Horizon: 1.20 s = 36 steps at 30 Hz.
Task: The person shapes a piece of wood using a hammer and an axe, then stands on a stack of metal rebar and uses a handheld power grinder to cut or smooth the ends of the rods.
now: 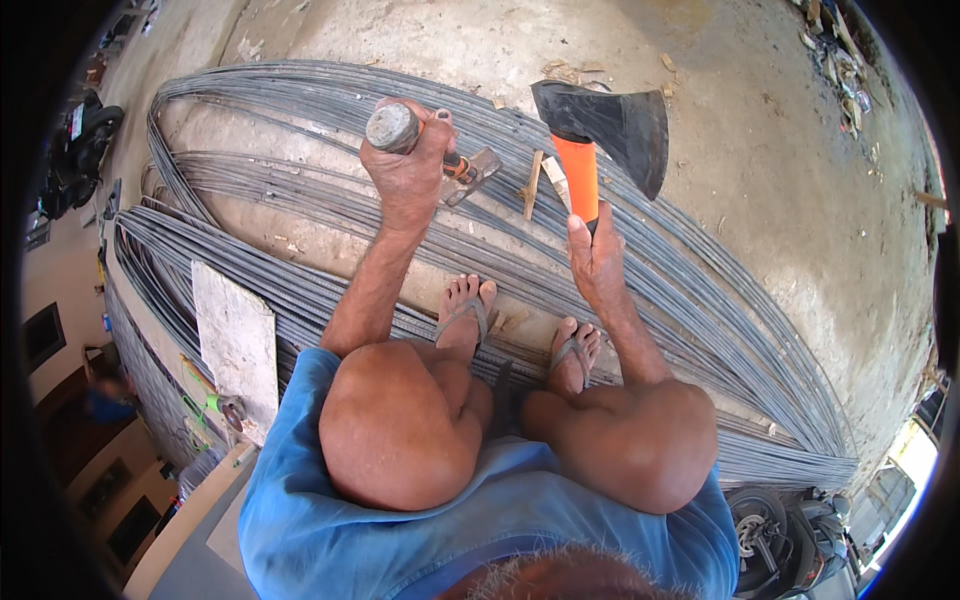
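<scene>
My left hand (405, 185) is closed round the handle of a hammer. Its worn grey handle end points up toward me, and its blocky metal head (472, 177) shows beyond my fingers. On the other side, my right hand (598, 255) grips an axe by its orange-and-black handle (575, 172). The axe's dark, broad head (615, 130) is raised, with its cutting edge to the right. A small pale piece (556, 183) sits against the left side of the axe handle; I cannot tell whether it is attached. The two tools are apart.
Long bundles of steel rebar (300, 190) loop across the concrete floor (740, 60) under my sandalled feet. A wood sliver (531, 186) lies on them. A whitish board (235, 335) leans at left. A motorcycle wheel (757, 528) stands lower right, and debris (850, 75) lies upper right.
</scene>
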Motion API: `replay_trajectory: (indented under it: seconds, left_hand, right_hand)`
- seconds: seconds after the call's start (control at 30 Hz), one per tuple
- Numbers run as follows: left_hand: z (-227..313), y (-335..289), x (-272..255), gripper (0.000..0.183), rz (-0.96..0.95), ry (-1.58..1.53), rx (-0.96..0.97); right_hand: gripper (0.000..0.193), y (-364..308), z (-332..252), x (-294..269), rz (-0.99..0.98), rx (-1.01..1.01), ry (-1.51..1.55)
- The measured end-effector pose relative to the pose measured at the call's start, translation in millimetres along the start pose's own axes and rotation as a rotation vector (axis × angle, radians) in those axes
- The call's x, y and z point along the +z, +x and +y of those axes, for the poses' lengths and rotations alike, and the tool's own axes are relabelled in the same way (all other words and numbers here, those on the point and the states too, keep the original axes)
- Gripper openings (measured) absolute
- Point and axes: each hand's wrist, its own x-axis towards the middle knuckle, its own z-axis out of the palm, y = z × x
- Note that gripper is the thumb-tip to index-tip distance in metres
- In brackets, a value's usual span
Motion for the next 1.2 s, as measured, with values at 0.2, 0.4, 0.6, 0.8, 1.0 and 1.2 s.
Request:
replay_trajectory:
  seconds: [0.2,0.4,0.6,0.8,1.0,1.2]
  left_hand:
    - [-3.6,9.5,1.3,0.014,-0.131,0.122,0.022]
    - [29.3,38.5,-27.5,0.013,-0.408,0.118,-0.165]
    - [0.6,25.8,-28.8,0.060,-0.255,-0.161,-0.118]
    - [4.5,38.6,-27.4,0.067,0.087,-0.286,-0.164]
    - [8.2,24.3,-31.6,0.049,-0.360,-0.345,-0.091]
    - [27.9,21.8,-15.7,0.043,-0.474,-0.346,-0.086]
  right_hand:
    - [0.049,-2.7,77.4,15.7,-0.213,0.120,-0.262]
    - [0.037,-33.7,38.9,-0.8,-0.156,0.344,0.155]
    - [0.032,-29.2,34.4,-9.0,-0.116,0.201,0.149]
    - [0.034,-19.6,25.0,-7.0,-0.134,0.094,-0.106]
    - [0.038,2.2,-33.6,-15.9,-0.025,-0.047,0.087]
    - [0.046,10.0,9.9,3.9,-0.132,-0.072,-0.271]
